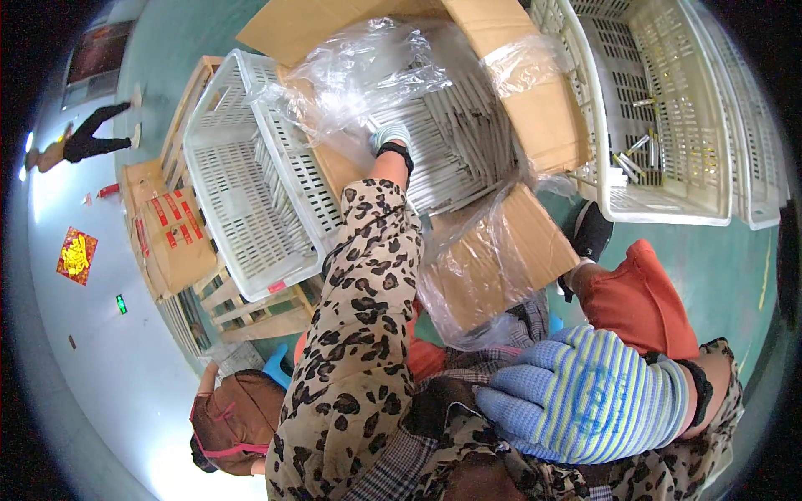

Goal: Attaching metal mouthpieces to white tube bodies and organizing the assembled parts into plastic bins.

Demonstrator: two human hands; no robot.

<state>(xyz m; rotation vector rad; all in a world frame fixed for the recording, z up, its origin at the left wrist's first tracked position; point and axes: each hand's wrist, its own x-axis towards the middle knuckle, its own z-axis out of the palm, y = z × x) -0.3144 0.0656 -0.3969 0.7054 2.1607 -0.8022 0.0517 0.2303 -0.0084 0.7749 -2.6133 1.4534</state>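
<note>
My left hand (390, 136), in a striped knit glove, reaches into an open cardboard box (535, 125) and is at the left edge of many thin grey-white tubes (464, 134). Its fingers are small in view and partly hidden, so their grip does not show. Clear plastic film (368, 63) lines the box and spills over its flaps. Close to my body at lower right is my right hand (585, 392), in a blue and yellow striped glove, back upward. The fingers lie together and curl under; whatever they may hold is hidden.
Left of the box, a white slotted crate (251, 179) holds more tubes and sits on a wooden pallet (259, 313). Another white crate (668, 108) at right contains a few short pieces. A taped carton (171, 234) stands farther left. Two other people are at left.
</note>
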